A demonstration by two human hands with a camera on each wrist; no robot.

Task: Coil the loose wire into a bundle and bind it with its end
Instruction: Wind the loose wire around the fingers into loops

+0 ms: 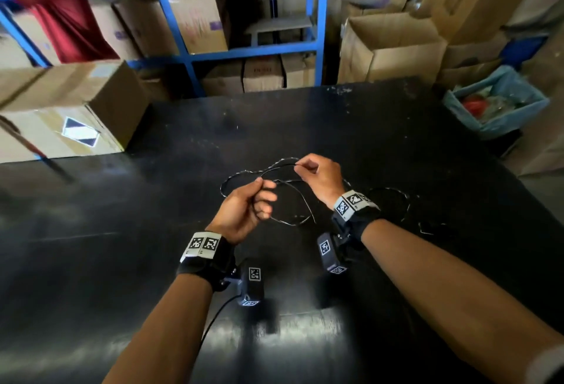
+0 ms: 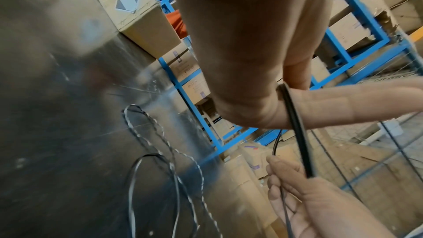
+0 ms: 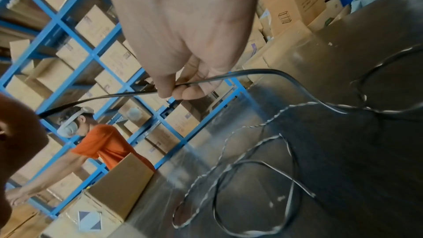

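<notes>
At the right edge of the head view we see a bin lined with a blue bag (image 1: 500, 102), holding something red and some clear scraps we cannot identify. An open cardboard box (image 1: 393, 47) stands at upper right, its inside hidden from us. Closed cartons fill the blue shelving (image 1: 317, 17) across the top, and a carton with a diamond label (image 1: 81, 131) sits at left beside the black table (image 1: 122, 231).

We hold both hands raised over the middle of the table. Our left hand (image 1: 244, 209) curls its fingers round the black wire (image 1: 293, 222), thumb pressed on top. Our right hand (image 1: 320, 176) pinches the same wire between thumb and forefinger, slightly higher in the frame, with a short span stretched between the two hands.

The rest of the wire lies in loose loops on the table below and to the right of our hands; against the dark surface its far loops are hard to trace, and we cannot find its end. In the right wrist view a person in an orange shirt (image 3: 103, 144) leans over cartons at lower left.
</notes>
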